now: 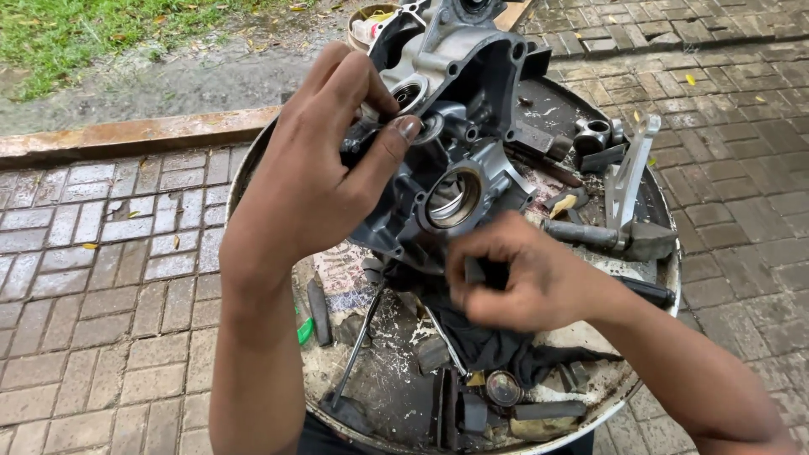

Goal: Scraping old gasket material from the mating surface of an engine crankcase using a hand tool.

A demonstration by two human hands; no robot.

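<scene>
Above the round tray (253, 160), we find our left hand (312, 168) grasping the engine casing (455, 126); our right hand (522, 282) pinches something small (unidentifiable), which could drop among the tray's scattered parts.

outdoors in daylight: grey brick paving (101, 253) all around, a rusty kerb (126, 135) beyond it, grass (76, 34) past that.

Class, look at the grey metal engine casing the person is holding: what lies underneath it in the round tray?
Under the grey metal engine casing, the round metal tray holds a black cloth, a thin rod and small dark parts. The casing and both hands cover whatever lies directly beneath.
</scene>
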